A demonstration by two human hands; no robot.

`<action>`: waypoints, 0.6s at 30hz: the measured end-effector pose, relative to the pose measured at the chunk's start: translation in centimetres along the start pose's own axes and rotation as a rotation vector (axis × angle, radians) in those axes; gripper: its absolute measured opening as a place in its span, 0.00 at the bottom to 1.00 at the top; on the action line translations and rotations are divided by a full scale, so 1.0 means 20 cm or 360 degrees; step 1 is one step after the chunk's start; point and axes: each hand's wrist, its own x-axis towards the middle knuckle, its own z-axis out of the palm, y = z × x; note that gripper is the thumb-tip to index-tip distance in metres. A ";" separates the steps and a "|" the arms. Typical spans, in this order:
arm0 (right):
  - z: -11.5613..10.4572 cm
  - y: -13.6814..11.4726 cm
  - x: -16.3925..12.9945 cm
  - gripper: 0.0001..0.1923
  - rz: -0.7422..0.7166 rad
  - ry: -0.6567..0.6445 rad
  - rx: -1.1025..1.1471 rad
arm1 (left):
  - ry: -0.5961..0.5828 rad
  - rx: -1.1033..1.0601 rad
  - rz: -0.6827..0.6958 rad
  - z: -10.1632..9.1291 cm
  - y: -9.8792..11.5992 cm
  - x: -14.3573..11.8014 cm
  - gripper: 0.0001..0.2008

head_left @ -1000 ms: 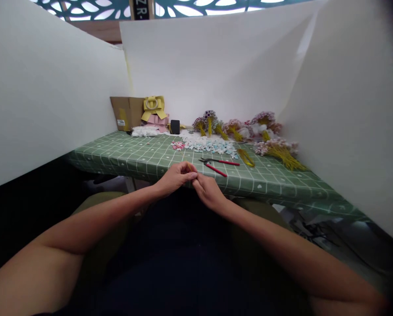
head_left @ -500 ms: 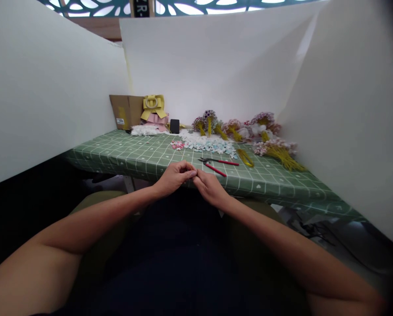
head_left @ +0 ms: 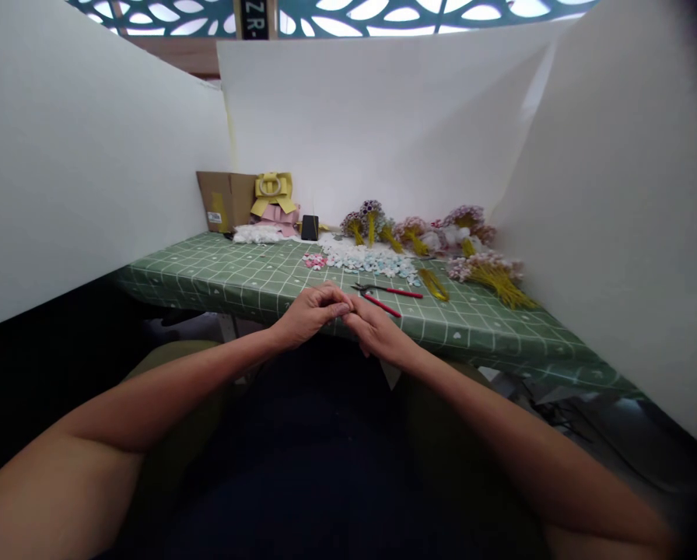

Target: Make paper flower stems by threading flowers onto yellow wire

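At the front edge of the table, my left hand is closed round the fingers of my right hand. The left thumb lies across the near side of them. My right hand reaches in from the right with its fingers stretched out, their ends hidden inside the left. Between the two hands no object can be made out. Just beyond them lie pliers with red handles, their jaws pointing left. Farther back is a spread of small white and pale blue flowers, with a few pink flowers at its left.
Bunches of artificial stamens with yellow stems line the right and back. A yellow wire bundle lies near the pliers. A cardboard box, yellow bow, pink bow and black box stand back left. White panels enclose the table.
My right hand has turned and slid slightly farther right, and its fingers now lie under the left thumb. The whole view has tilted up a little. The table items have stayed put.
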 end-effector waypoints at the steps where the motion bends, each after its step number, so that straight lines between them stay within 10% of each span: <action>1: 0.00 -0.01 0.00 0.15 -0.0003 -0.0005 0.0006 | -0.0002 -0.0022 -0.0014 0.00 0.00 0.00 0.07; 18: 0.01 0.03 -0.01 0.29 -0.0061 -0.0160 -0.0426 | -0.0315 -0.0511 -0.0582 -0.04 -0.03 0.02 0.12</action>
